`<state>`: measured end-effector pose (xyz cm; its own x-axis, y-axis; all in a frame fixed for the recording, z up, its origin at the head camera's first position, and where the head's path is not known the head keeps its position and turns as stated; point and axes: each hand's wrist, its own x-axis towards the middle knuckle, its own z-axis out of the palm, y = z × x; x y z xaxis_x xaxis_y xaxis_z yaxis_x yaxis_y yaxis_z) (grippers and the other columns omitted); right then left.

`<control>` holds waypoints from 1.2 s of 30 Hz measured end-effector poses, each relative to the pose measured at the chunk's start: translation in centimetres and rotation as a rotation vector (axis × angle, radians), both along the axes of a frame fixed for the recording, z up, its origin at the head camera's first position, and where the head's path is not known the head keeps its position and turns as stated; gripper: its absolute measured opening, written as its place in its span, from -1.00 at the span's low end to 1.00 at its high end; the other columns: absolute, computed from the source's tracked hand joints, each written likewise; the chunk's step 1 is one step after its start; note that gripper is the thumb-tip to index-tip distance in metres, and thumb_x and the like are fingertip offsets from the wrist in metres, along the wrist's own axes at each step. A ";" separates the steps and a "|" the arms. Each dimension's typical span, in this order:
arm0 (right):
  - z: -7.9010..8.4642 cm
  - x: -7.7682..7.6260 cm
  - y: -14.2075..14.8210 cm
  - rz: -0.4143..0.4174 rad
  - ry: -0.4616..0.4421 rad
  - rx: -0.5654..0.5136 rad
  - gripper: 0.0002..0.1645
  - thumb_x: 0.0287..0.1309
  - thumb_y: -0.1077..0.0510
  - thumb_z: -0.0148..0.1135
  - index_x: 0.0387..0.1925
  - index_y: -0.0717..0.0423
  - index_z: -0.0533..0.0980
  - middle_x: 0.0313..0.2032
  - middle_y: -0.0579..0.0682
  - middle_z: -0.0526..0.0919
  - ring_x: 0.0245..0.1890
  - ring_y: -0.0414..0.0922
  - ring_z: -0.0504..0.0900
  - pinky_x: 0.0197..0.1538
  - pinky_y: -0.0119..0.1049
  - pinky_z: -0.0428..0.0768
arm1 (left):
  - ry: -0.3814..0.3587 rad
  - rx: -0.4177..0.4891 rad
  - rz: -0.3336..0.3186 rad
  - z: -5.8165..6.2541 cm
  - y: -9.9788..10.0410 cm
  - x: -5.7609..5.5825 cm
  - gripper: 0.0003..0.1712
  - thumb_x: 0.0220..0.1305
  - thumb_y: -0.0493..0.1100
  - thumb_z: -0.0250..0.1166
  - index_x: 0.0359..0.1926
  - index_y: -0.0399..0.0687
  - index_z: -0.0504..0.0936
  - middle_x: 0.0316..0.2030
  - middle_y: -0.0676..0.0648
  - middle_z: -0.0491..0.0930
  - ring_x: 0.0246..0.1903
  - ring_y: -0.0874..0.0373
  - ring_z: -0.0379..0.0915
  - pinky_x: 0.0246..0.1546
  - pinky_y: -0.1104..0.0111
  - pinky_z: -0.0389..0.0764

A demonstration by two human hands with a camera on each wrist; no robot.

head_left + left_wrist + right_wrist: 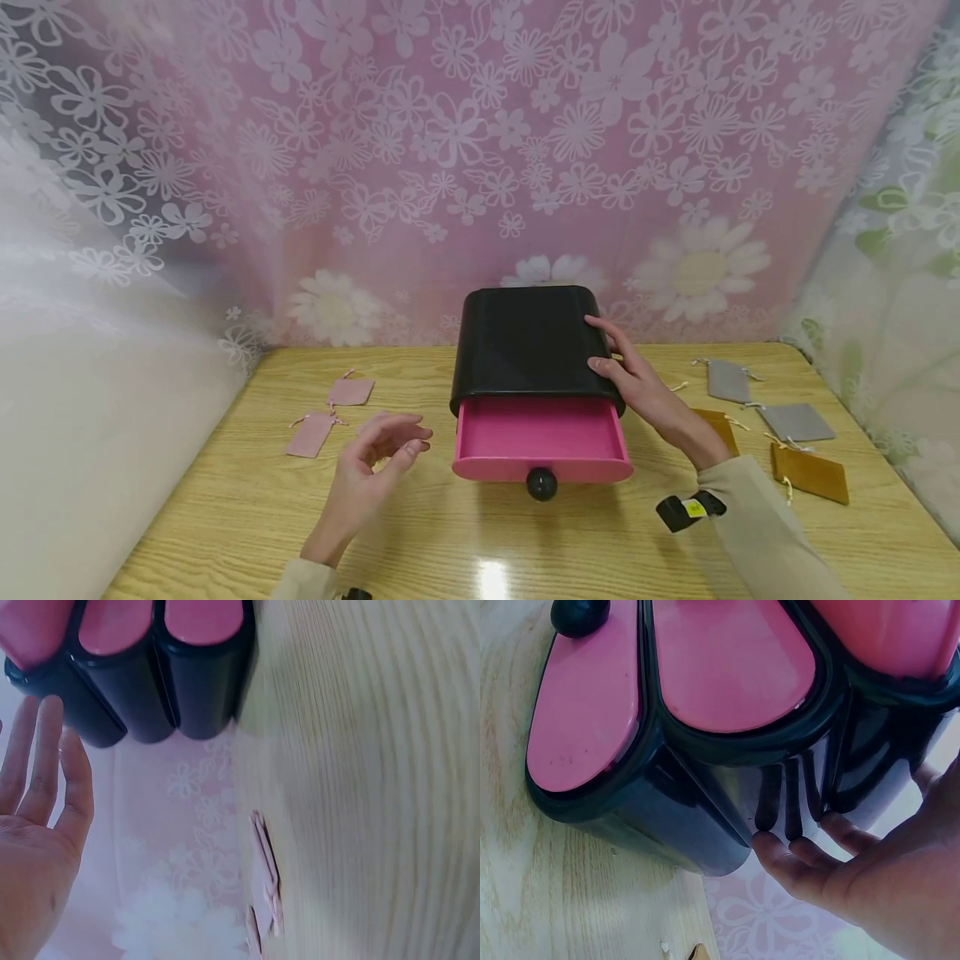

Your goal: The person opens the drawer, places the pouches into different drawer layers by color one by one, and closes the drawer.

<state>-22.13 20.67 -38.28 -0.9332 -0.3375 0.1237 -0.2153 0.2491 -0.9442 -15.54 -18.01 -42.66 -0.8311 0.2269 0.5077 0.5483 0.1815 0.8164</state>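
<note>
Okay, at 9 o'clock from the drawer unit (532, 340), two pink pouches (309, 437) lie on the table (420, 550). Left hand (367, 471) hangs near 8 o'clock, fingers loosely bent, thumb apart from them, holding nothing. Drawer unit stands centre, top drawer (536, 432) pulled out toward 6 o'clock, black knob (542, 483) foremost. Right hand (641, 387) is at 3 o'clock, fingers spread along the unit's side, not wrapped round it. Farther toward 3 o'clock: two gray pouches (797, 422), with two brown pouches (810, 473) nearer 4.

Step looks like steadying the unit with the top drawer out, probably to load pouches. Next move likely calls for the left hand to pick up a pink pouch while the right keeps the unit from sliding.

Hard to see: drawer's back end, under the black housing; lower drawers (735, 675), only in wrist views; one brown pouch partly behind the right forearm; left thumb, mostly cut off in left wrist view. Pouch contents: can't tell.
</note>
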 end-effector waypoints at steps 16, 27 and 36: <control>0.0 -0.1 0.1 0.024 0.010 -0.017 -0.23 0.59 0.04 -0.09 0.64 -0.17 -0.14 0.40 0.38 0.13 0.32 0.36 0.38 -0.01 -0.36 0.66 | -0.094 -0.241 0.153 -1.1 -3.2 -3.0 -0.55 0.38 -0.12 0.35 0.25 0.29 0.58 0.23 0.13 0.59 0.23 0.12 0.50 0.16 0.09 0.55; 0.1 0.1 0.0 0.017 0.002 -0.018 -0.22 0.59 0.05 -0.09 0.64 -0.17 -0.15 0.41 0.36 0.12 0.33 0.35 0.38 -0.01 -0.36 0.66 | -0.154 -0.476 0.185 -1.9 -5.8 -5.0 -0.63 0.35 -0.02 0.39 0.15 0.33 0.63 0.40 -0.01 0.42 0.49 -0.15 0.19 0.26 -0.24 0.37; 0.0 0.0 0.0 0.015 -0.006 -0.015 -0.22 0.58 0.02 -0.09 0.64 -0.20 -0.14 0.42 0.36 0.11 0.35 0.37 0.36 0.01 -0.37 0.64 | -0.163 -0.689 0.184 -2.4 -7.6 -6.5 -0.60 0.30 -0.04 0.42 0.13 0.06 0.67 0.33 -0.16 0.48 0.35 -0.27 0.38 0.07 -0.12 0.55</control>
<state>-22.14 20.68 -38.29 -0.9288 -0.3495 0.1232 -0.2129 0.2313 -0.9493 -22.04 -25.60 -45.11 -0.9394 0.2997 0.1666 0.3407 0.7606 0.5527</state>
